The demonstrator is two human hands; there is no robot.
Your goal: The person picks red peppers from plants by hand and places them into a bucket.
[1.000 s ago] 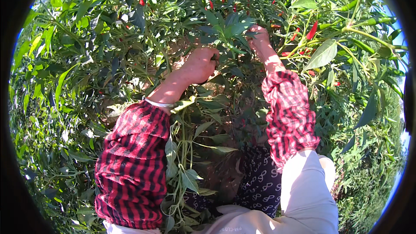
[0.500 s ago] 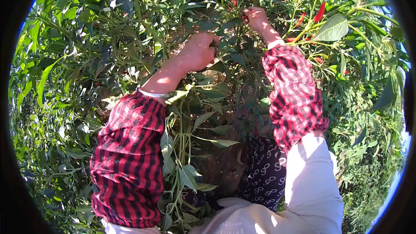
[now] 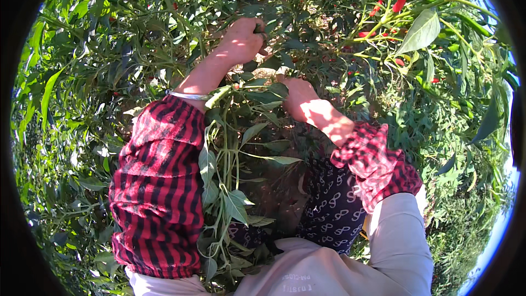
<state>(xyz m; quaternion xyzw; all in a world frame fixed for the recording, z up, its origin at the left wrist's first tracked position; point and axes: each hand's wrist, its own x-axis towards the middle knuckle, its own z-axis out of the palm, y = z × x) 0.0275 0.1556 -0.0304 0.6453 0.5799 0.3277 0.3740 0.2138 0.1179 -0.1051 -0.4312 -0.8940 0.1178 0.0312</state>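
Note:
I look down into a dense chili plant (image 3: 307,49) full of green leaves. My left hand (image 3: 241,41) reaches up into the foliage, its fingers curled around a dark stem (image 3: 258,28) near the top centre. My right hand (image 3: 300,97) sits lower, at the middle of the plant, with its fingertips buried among leaves so its grip is hidden. Both forearms wear red-and-black striped sleeves (image 3: 156,186), and a thin bangle (image 3: 186,95) circles my left wrist. Ripe red chilies (image 3: 400,0) hang at the upper right, apart from both hands.
Green chilies (image 3: 471,22) and large leaves (image 3: 422,32) crowd the upper right. A leafy branch (image 3: 224,186) hangs between my arms over dark patterned cloth (image 3: 329,208). More plants (image 3: 66,104) fill the left and right.
My right hand has dropped from the upper foliage near the red chilies down to the middle of the plant. My left hand has shifted slightly up and right in the leaves.

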